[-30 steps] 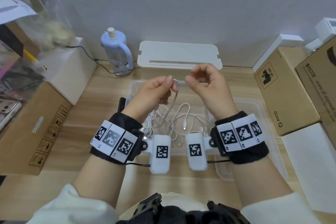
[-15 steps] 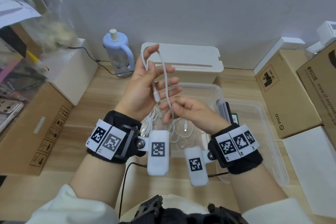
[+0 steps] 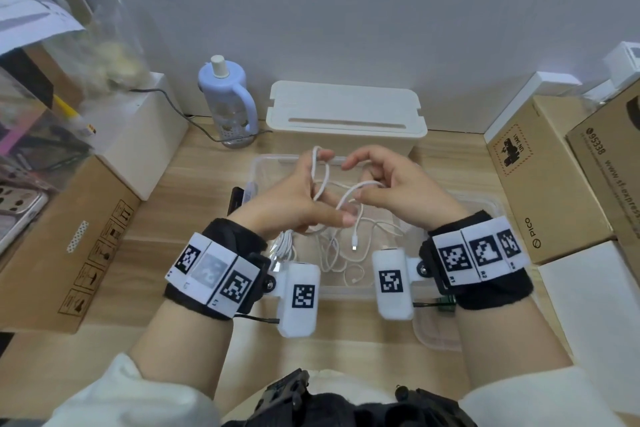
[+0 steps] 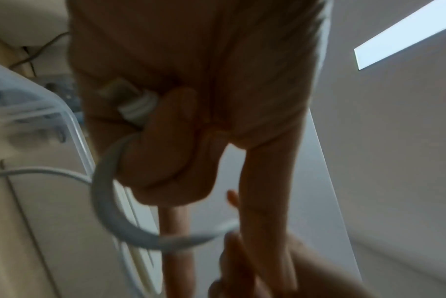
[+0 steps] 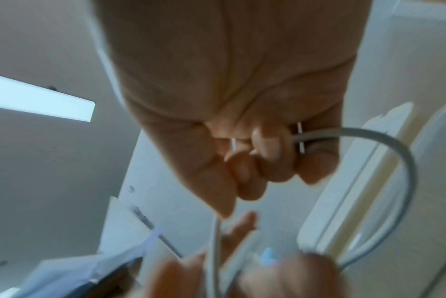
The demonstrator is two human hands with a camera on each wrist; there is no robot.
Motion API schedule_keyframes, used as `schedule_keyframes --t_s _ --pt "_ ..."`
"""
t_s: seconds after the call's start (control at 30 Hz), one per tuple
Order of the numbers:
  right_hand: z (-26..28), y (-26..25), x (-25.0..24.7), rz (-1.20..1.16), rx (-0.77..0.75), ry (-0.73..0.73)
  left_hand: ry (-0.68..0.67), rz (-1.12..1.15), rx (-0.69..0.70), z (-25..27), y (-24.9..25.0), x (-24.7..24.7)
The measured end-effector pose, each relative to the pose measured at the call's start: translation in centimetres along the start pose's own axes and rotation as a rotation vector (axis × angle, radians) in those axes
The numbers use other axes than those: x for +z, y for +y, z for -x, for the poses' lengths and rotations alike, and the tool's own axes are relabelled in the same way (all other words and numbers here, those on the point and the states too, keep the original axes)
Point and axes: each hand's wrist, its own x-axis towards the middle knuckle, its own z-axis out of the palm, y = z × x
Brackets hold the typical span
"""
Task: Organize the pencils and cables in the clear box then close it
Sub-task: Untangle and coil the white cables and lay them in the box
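Both hands hover over the open clear box (image 3: 260, 166) and share one white cable (image 3: 349, 197). My left hand (image 3: 311, 199) has the cable looped over its fingers, and in the left wrist view its curled fingers (image 4: 163, 153) grip the cable's plug end (image 4: 136, 108). My right hand (image 3: 369, 185) pinches the cable a short way along, its fingers (image 5: 268, 159) curled round the cable (image 5: 398, 153). One connector (image 3: 354, 242) dangles below. More loose white cables (image 3: 329, 258) and a coiled bundle (image 3: 284, 246) lie in the box. I see no pencils.
A white lidded case (image 3: 346, 114) and a blue bottle (image 3: 227, 100) stand at the back. Cardboard boxes flank the box on the left (image 3: 69, 236) and right (image 3: 547, 177). The clear lid (image 3: 440, 333) lies at the box's right front. A black item (image 3: 237, 201) is beside its left wall.
My left hand has come down from its raised pose to just above the box. My right hand has risen to meet it, and the cable now crosses in loops between them.
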Motion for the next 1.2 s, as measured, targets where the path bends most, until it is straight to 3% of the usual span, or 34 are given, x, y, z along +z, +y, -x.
schedule_keyframes --t_s 0.1,0.27,0.4,0.5,0.6,0.83,1.0,1.07,1.2 --pt "-0.1 -0.6 0.1 -0.151 -0.1 0.057 -0.116 -0.023 0.039 0.0 0.3 0.5" --pt "-0.6 0.0 0.0 -0.188 -0.11 0.379 -0.266 0.065 0.16 0.4 0.6 0.7" --pt "-0.8 0.6 0.5 -0.176 -0.048 0.467 -0.159 0.225 0.212 0.2 0.4 0.6" --pt "-0.7 0.4 0.8 -0.18 -0.089 0.52 -0.018 0.208 0.118 -0.2 0.3 0.4" --pt "-0.8 0.0 1.0 -0.186 -0.139 0.508 -0.027 0.049 0.093 -0.2 0.1 0.5" --pt "-1.1 1.0 1.3 -0.24 -0.133 0.428 -0.087 -0.038 0.288 0.4 0.5 0.3" --pt "-1.1 3.1 1.9 -0.108 -0.009 0.233 -0.094 0.358 0.308 0.5 0.5 0.3" --pt "-0.8 3.6 2.0 -0.073 0.06 0.178 -0.017 0.481 0.301 0.2 0.5 0.2" --pt "-0.4 2.7 2.5 -0.134 0.067 0.158 0.278 0.501 0.3 -0.9 -0.1 0.1"
